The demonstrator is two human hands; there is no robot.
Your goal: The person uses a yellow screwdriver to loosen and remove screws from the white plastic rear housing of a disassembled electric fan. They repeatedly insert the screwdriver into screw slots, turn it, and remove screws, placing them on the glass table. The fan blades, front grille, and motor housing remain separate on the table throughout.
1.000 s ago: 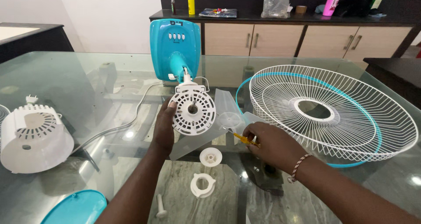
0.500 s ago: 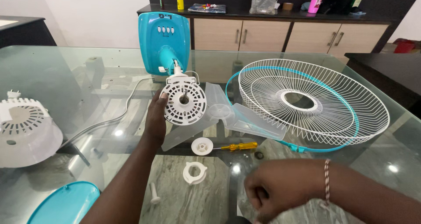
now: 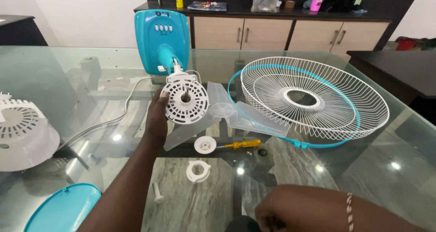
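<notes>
My left hand grips the side of a white round fan motor housing with a metal shaft at its middle, joined to a teal fan base. My right hand is drawn back to the bottom edge of the view, fingers curled; whether it holds anything is hidden. A yellow-handled screwdriver lies on the glass table beside a white round nut. A second white ring nut lies nearer me. Clear fan blades lie under the motor.
A white wire fan guard with a teal rim lies on the right. A white vented rear cover sits at the left, a teal cap at bottom left. A white bolt and small screws lie loose. Cabinets with bottles stand behind.
My right hand let go of the screwdriver, which now lies on the table, and pulled back toward me. The left hand stays on the motor housing.
</notes>
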